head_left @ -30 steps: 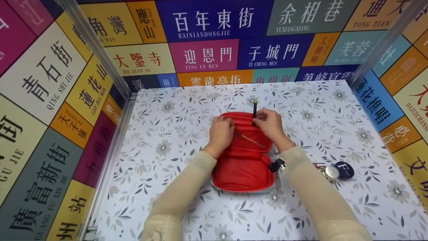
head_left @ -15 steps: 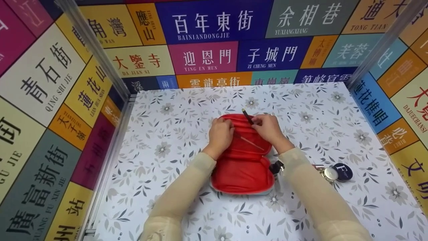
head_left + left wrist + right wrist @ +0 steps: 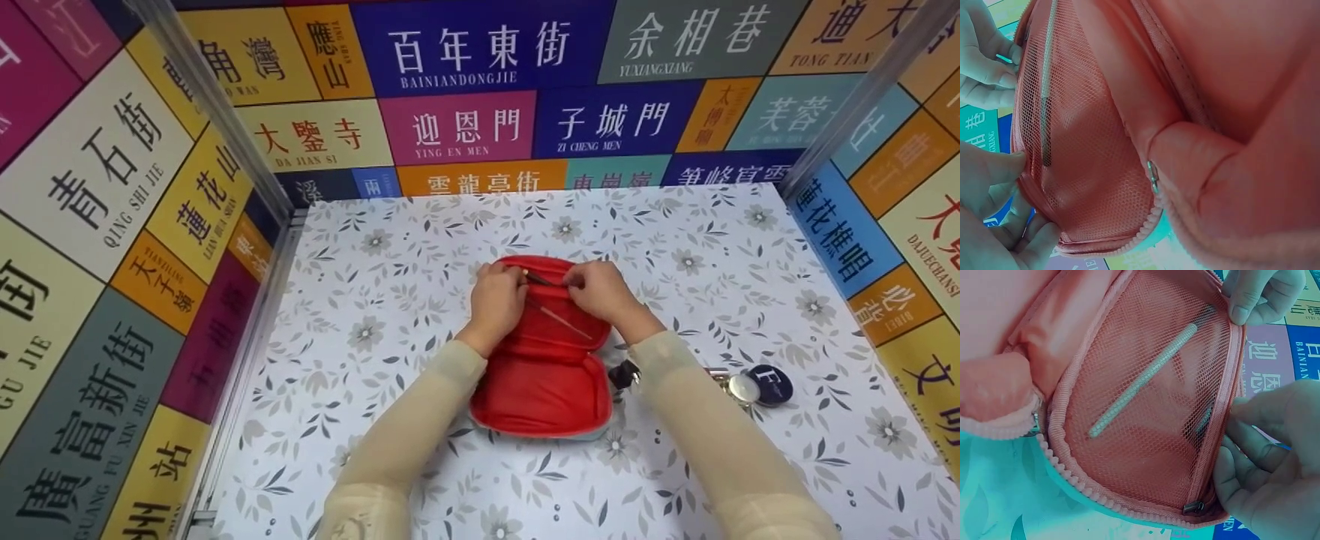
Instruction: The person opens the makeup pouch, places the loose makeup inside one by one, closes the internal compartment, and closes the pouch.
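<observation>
An open red makeup bag (image 3: 541, 391) lies on the table, its mesh-pocketed flap on the far side. My left hand (image 3: 498, 300) grips the far left part of that flap; in the right wrist view the left hand's thumb (image 3: 1239, 314) presses on the mesh pocket's trim. A thin stick with a pale shaft and dark end (image 3: 1145, 379) lies behind the mesh. My right hand (image 3: 598, 291) is at the flap's far right and pinches one end of a slim black pencil (image 3: 546, 280) with a yellowish tip, lying crosswise at the pocket's opening. The right fingers partly hide it.
Right of the bag are a dark blue round compact (image 3: 772, 385), a small gold-rimmed jar (image 3: 742, 388) and a slim tube partly behind the right sleeve. A small black object (image 3: 621, 375) sits against the bag's right side. Lettered walls (image 3: 457, 124) enclose the table's back and sides.
The black pencil has tipped from upright to nearly level, its yellowish tip swinging left and down toward my left hand. My right hand has lowered slightly. The left hand keeps its hold.
</observation>
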Motion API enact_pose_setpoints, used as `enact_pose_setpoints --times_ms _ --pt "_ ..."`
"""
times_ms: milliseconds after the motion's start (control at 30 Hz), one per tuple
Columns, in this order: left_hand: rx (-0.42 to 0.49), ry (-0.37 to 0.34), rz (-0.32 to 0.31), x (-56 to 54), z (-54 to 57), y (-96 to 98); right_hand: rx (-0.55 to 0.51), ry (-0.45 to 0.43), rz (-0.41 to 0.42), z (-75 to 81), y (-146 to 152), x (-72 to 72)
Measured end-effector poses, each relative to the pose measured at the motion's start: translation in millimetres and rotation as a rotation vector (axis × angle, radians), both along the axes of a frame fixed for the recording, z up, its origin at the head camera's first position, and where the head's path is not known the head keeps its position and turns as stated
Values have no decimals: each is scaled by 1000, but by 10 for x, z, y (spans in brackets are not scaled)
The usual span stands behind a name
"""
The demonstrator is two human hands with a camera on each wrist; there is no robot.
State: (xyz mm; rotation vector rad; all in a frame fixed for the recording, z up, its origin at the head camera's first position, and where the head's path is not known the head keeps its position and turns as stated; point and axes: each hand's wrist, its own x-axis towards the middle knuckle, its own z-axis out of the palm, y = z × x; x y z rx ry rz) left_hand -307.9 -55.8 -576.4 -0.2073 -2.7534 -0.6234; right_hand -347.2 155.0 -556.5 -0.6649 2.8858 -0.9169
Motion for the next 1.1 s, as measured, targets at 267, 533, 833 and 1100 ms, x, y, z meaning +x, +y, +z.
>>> enact_pose_setpoints --times_ms 267,533,833,1100 --pt "-18 36 -3 7 52 18 2 67 19 -5 9 48" --pt "-24 49 1 -2 113 28 16 141 11 5 46 56" --pt "-25 19 9 -20 110 2 -115 196 -33 7 116 124" --pt "-32 -6 11 -29 89 -43 -334 243 -324 -18 266 199"
